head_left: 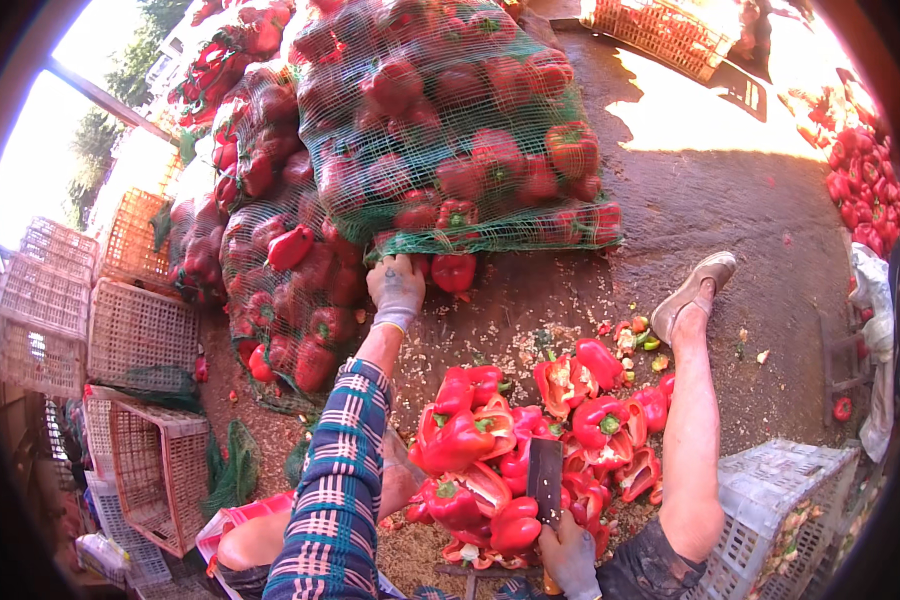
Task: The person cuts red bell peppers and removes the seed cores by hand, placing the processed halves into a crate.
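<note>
With my left arm stretched forward, my left hand (pixel 397 287), in a light glove, is closed on the lower edge of a green mesh sack (pixel 450 140) full of red bell peppers. One whole bell pepper (pixel 453 272) lies at that edge, just right of the hand. Low in the view, my right hand (pixel 570 556), also gloved, grips a knife (pixel 545 475) with a broad dark blade pointing away from me. The blade is over a heap of cut red bell peppers (pixel 460 440) between my legs; several are halved, showing pale insides and green stems.
More filled mesh sacks (pixel 290 290) lean at the left, beside stacked plastic crates (pixel 145 330). A grey crate (pixel 780 500) with scraps stands at the right. Seeds and green cores (pixel 635 340) litter the wet floor. Another red pepper pile (pixel 865 185) lies far right.
</note>
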The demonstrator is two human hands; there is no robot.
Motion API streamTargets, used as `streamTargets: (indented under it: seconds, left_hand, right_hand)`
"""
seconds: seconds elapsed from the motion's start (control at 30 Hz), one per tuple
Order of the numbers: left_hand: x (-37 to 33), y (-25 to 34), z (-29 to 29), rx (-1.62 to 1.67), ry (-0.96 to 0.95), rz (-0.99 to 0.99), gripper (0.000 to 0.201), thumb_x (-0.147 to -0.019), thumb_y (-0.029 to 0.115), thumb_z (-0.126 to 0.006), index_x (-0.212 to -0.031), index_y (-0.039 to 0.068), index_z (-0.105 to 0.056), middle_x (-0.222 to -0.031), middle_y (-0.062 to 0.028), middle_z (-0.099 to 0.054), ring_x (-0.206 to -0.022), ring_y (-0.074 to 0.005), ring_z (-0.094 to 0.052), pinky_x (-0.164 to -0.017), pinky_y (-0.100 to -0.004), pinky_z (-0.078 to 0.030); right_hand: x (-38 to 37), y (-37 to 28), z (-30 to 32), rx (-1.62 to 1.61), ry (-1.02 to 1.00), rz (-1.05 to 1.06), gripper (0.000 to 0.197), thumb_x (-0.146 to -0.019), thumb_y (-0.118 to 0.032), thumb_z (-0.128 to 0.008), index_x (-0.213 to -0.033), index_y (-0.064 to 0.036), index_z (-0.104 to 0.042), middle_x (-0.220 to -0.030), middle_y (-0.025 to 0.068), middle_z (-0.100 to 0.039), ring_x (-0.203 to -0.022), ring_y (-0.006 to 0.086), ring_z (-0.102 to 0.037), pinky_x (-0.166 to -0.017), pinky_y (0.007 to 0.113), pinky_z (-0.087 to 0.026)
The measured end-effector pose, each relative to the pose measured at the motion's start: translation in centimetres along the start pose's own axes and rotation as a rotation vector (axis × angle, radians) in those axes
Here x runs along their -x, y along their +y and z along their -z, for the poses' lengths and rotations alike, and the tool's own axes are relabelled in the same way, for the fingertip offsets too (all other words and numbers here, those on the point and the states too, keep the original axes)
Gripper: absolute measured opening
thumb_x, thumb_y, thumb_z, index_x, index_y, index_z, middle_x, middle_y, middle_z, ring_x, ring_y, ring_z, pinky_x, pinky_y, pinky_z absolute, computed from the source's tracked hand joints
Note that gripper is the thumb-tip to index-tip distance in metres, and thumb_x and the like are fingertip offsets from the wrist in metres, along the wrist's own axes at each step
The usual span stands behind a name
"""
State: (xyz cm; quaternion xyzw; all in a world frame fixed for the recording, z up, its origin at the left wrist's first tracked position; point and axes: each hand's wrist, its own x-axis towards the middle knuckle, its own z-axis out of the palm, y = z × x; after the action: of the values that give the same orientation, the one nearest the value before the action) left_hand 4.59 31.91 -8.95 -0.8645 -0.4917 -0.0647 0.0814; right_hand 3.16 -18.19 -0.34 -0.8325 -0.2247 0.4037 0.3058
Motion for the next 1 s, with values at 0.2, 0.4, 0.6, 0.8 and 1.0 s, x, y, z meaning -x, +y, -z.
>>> streamTargets:
  seconds: [0.2, 0.4, 0.6, 0.8, 1.0]
  left_hand:
    - [-4.0, -1.3, 4.3, -0.093, -0.385, 0.123, 0.055, -0.087, 0.057, -0.057, -0.108, 0.009, -0.073, -0.114, -0.016, -0.07, -0.107, -0.0331, -0.067, -0.09, -0.0457, -0.052]
    - [-4.0, -4.5, 2.6, 0.389, -0.486, 0.02, 0.068, -0.08, 0.057, -0.066, -0.128, 0.01, -0.062, -0.126, -0.0193, -0.065, -0.121, -0.0353, -0.059, -0.103, -0.0421, -0.046]
    - [3.6, -3.2, 9.2, 1.227, -1.144, 0.049, 0.052, -0.09, 0.032, -0.069, -0.135, 0.009, -0.059, -0.113, -0.0071, -0.071, -0.075, -0.0134, -0.069, -0.069, -0.0291, -0.056]
    - [6.0, -2.9, 5.3, 0.578, -0.391, -0.242, 0.041, -0.09, 0.04, -0.066, -0.118, 0.01, -0.069, -0.107, -0.014, -0.07, -0.098, -0.0302, -0.068, -0.085, -0.0406, -0.053]
    - [9.6, 3.9, 2.6, 0.578, -0.595, -0.077, 0.075, -0.084, 0.06, -0.064, -0.139, 0.011, -0.051, -0.126, -0.0209, -0.061, -0.116, -0.0363, -0.061, -0.096, -0.0444, -0.049]
  right_hand:
    - [0.7, 2.2, -1.8, 0.132, 0.033, 0.096, 0.037, -0.095, -0.03, -0.057, -0.125, -0.0088, -0.06, -0.081, 0.0246, -0.066, -0.075, 0.0454, -0.064, -0.066, 0.056, -0.049]
    - [0.6, 0.3, -0.9, 0.029, 0.055, 0.043, 0.029, -0.094, -0.029, -0.058, -0.115, -0.0088, -0.061, -0.082, 0.0242, -0.066, -0.078, 0.0453, -0.064, -0.067, 0.055, -0.049]
    - [0.9, 0.5, -1.6, 0.072, 0.11, 0.059, 0.026, -0.094, -0.026, -0.058, -0.113, -0.0077, -0.062, -0.085, 0.023, -0.066, -0.079, 0.0446, -0.064, -0.066, 0.054, -0.05]
    - [0.2, -1.6, -0.1, -0.05, -0.004, -0.065, 0.018, -0.091, -0.021, -0.059, -0.099, -0.0047, -0.059, -0.07, 0.0188, -0.065, -0.07, 0.0379, -0.068, -0.063, 0.048, -0.05]
    - [0.1, -1.6, -0.3, -0.015, -0.003, -0.063, 0.02, -0.089, -0.023, -0.059, -0.098, -0.0053, -0.059, -0.072, 0.0193, -0.066, -0.07, 0.0402, -0.067, -0.064, 0.051, -0.05]
